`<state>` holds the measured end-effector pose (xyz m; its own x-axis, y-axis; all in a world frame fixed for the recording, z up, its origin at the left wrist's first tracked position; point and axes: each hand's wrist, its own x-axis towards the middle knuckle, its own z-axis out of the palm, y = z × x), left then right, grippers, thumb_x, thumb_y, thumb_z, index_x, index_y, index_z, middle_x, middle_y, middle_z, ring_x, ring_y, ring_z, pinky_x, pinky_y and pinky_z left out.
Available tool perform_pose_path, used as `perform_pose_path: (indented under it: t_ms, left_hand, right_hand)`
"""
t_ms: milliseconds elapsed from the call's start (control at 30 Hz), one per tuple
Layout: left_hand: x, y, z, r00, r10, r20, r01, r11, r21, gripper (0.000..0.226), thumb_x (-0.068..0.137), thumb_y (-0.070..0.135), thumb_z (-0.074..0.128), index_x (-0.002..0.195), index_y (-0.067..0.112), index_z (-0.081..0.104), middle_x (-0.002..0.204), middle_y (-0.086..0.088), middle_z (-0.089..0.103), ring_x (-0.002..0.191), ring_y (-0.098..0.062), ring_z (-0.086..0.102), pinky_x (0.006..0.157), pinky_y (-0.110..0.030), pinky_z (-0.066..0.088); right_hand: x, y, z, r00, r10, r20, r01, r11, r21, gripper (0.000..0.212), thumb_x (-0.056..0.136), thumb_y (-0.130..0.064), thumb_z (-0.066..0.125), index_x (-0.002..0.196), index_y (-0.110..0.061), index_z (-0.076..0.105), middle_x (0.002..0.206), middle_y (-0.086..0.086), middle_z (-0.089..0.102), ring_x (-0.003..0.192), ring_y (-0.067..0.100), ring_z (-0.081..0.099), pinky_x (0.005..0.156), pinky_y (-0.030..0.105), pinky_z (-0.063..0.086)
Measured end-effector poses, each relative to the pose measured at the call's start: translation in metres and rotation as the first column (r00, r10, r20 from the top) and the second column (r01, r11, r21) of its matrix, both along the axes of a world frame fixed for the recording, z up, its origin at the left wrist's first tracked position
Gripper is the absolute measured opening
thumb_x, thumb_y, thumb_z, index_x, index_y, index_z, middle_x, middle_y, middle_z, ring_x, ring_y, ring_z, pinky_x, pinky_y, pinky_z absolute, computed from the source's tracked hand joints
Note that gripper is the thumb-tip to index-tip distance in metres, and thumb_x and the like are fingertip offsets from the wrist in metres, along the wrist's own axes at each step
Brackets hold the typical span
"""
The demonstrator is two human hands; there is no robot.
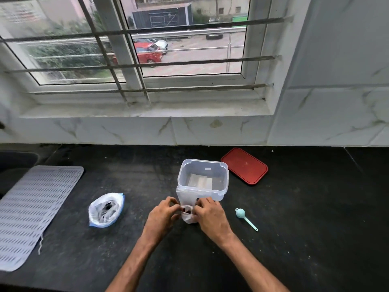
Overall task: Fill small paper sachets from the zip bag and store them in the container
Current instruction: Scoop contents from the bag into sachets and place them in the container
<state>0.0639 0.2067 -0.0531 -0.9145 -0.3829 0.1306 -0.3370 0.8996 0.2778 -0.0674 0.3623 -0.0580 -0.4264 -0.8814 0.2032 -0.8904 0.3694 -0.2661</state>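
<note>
A big black counter (294,239) runs under a window. A long grey mat (35,211) with many little slots lies at the left edge of the counter.

A clear plastic container (226,186) stands near the middle of the counter, a bit toward the back edge. It has no lid on. Some flat white sachets (200,182) lie at its bottom. The red lid (244,165) lies flat close to the back edge, just beside the container on its right.

The zip bag (105,209) sits between the mat and the hands. Its top is wide open and there is dark stuff inside.

The left hand (163,218) and the right hand (210,216) are close together, just in front of the container. Each one pinches a side of the top of one small paper sachet (188,217). The sachet stands up between them with its mouth open, and a little dark stuff shows inside. I cannot tell if it touches the container.

A small blue-green spoon (245,218) lies on the counter near the right hand, not touching it.
</note>
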Motion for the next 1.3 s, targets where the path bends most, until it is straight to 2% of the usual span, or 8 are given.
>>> perform_pose_path:
  t_ms: [167, 267, 400, 467, 667, 800, 1033, 1300]
  left_hand:
    - [0.0, -0.007, 0.008, 0.996, -0.092, -0.017, 0.089, 0.988, -0.123, 0.023, 0.068, 0.035, 0.084, 0.082, 0.033, 0.066, 0.095, 0.016, 0.063, 0.075, -0.01, 0.063, 0.054, -0.026, 0.049]
    - [-0.003, -0.002, 0.013, 0.99, -0.006, -0.143, 0.02, 0.996, 0.092, 0.014, 0.077, 0.024, 0.079, 0.085, 0.029, 0.07, 0.093, 0.018, 0.068, 0.079, -0.006, 0.064, 0.065, -0.025, 0.053]
    - [-0.006, -0.004, 0.027, 0.959, 0.16, -0.235, -0.047, 0.904, 0.424, 0.032, 0.077, 0.025, 0.081, 0.102, 0.037, 0.065, 0.08, 0.017, 0.069, 0.071, -0.001, 0.063, 0.066, -0.015, 0.05]
    - [-0.008, -0.011, 0.03, 0.939, 0.182, -0.29, -0.02, 0.875, 0.484, 0.031, 0.075, 0.024, 0.083, 0.099, 0.036, 0.068, 0.079, 0.014, 0.069, 0.072, -0.004, 0.064, 0.064, -0.013, 0.047]
    - [-0.018, -0.028, 0.034, 0.939, 0.217, -0.267, 0.007, 0.763, 0.646, 0.01, 0.075, 0.018, 0.083, 0.077, 0.022, 0.074, 0.073, 0.011, 0.072, 0.064, -0.003, 0.06, 0.059, -0.014, 0.044]
    - [-0.019, -0.035, 0.038, 0.945, 0.21, -0.252, 0.0, 0.769, 0.64, 0.009, 0.082, 0.017, 0.077, 0.08, 0.023, 0.07, 0.077, 0.011, 0.07, 0.07, -0.004, 0.061, 0.063, -0.017, 0.046]
    - [-0.013, -0.042, 0.046, 0.969, 0.073, -0.235, 0.006, 0.947, 0.32, 0.006, 0.086, 0.027, 0.07, 0.089, 0.026, 0.065, 0.081, 0.019, 0.057, 0.081, -0.007, 0.058, 0.073, -0.031, 0.05]
    - [-0.003, -0.05, 0.052, 0.962, 0.044, -0.268, 0.084, 0.89, 0.448, 0.008, 0.087, 0.031, 0.07, 0.085, 0.027, 0.064, 0.083, 0.017, 0.063, 0.08, -0.002, 0.058, 0.066, -0.018, 0.047]
  right_hand:
    - [-0.014, 0.002, 0.011, 0.995, 0.04, -0.09, -0.039, 0.999, 0.013, 0.019, 0.074, -0.034, 0.076, 0.084, -0.027, 0.062, 0.087, -0.006, 0.063, 0.082, 0.017, 0.058, 0.065, 0.031, 0.049]
    - [-0.015, -0.005, 0.022, 0.999, 0.036, -0.029, -0.037, 0.998, -0.051, 0.019, 0.075, -0.031, 0.078, 0.082, -0.025, 0.061, 0.085, -0.009, 0.066, 0.081, 0.014, 0.058, 0.068, 0.03, 0.05]
    - [-0.017, -0.011, 0.032, 0.997, -0.015, 0.081, 0.029, 0.985, -0.172, 0.024, 0.076, -0.016, 0.078, 0.092, -0.02, 0.061, 0.084, -0.003, 0.067, 0.078, 0.016, 0.059, 0.068, 0.033, 0.054]
    - [-0.017, -0.015, 0.035, 0.997, -0.053, 0.051, 0.061, 0.98, -0.19, 0.028, 0.077, -0.016, 0.078, 0.101, -0.021, 0.063, 0.089, -0.006, 0.068, 0.083, 0.015, 0.059, 0.069, 0.03, 0.053]
    - [-0.014, -0.025, 0.045, 0.99, -0.124, 0.061, 0.133, 0.972, -0.191, 0.01, 0.085, -0.015, 0.067, 0.088, -0.024, 0.064, 0.088, -0.01, 0.062, 0.085, 0.014, 0.054, 0.067, 0.031, 0.047]
    - [-0.007, -0.031, 0.054, 0.985, -0.15, 0.09, 0.163, 0.973, -0.165, 0.009, 0.086, -0.029, 0.063, 0.095, -0.028, 0.063, 0.096, -0.015, 0.06, 0.093, 0.009, 0.051, 0.075, 0.027, 0.045]
    - [0.014, -0.055, 0.065, 0.989, -0.137, 0.057, 0.144, 0.981, -0.133, 0.008, 0.084, -0.035, 0.06, 0.09, -0.029, 0.062, 0.093, -0.015, 0.061, 0.094, 0.009, 0.055, 0.082, 0.029, 0.044]
    - [0.032, -0.063, 0.073, 0.989, -0.146, 0.003, 0.145, 0.976, -0.16, 0.015, 0.082, -0.039, 0.053, 0.084, -0.027, 0.061, 0.086, -0.015, 0.061, 0.082, 0.008, 0.055, 0.077, 0.031, 0.045]
